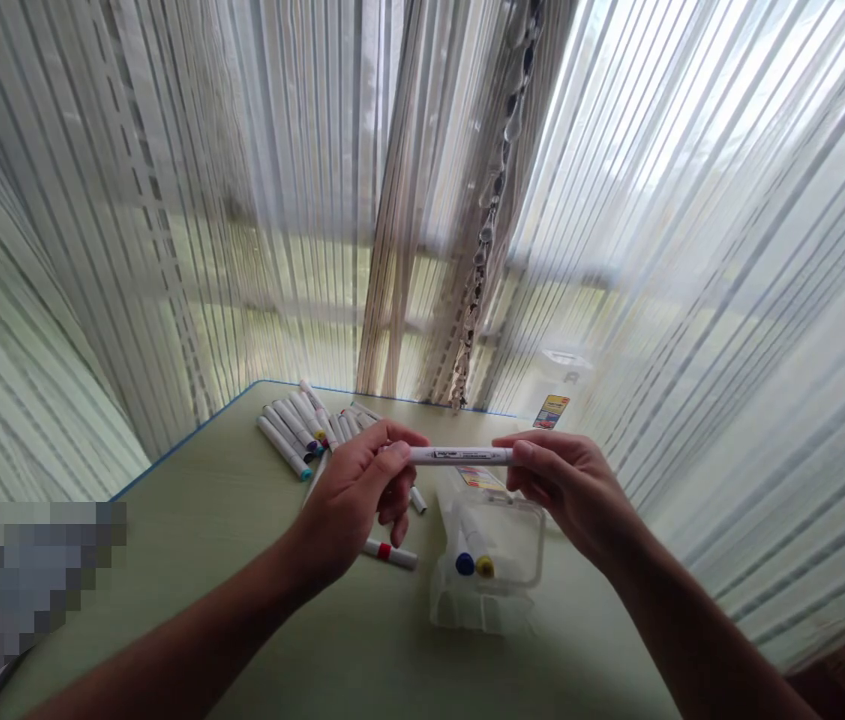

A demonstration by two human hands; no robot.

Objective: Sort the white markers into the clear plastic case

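Observation:
A white marker (461, 456) with a dark printed label lies level between my hands, above the table. My left hand (362, 490) pinches its left end between thumb and fingers, and my right hand (564, 490) grips the right end the same way; both ends are covered by fingers. Below it stands a clear plastic case (531, 540) holding a blue-ended marker (465, 563) and a yellow-ended marker (485, 566). A marker with a red band (390, 553) rests on the table under my left hand.
Several white markers (283, 447) lie in a loose pile at the back left of the pale green table (204, 560). A clear lid with a yellow label (551, 411) rises behind my right hand. Sheer striped curtains (302, 200) hang along the table's far edge.

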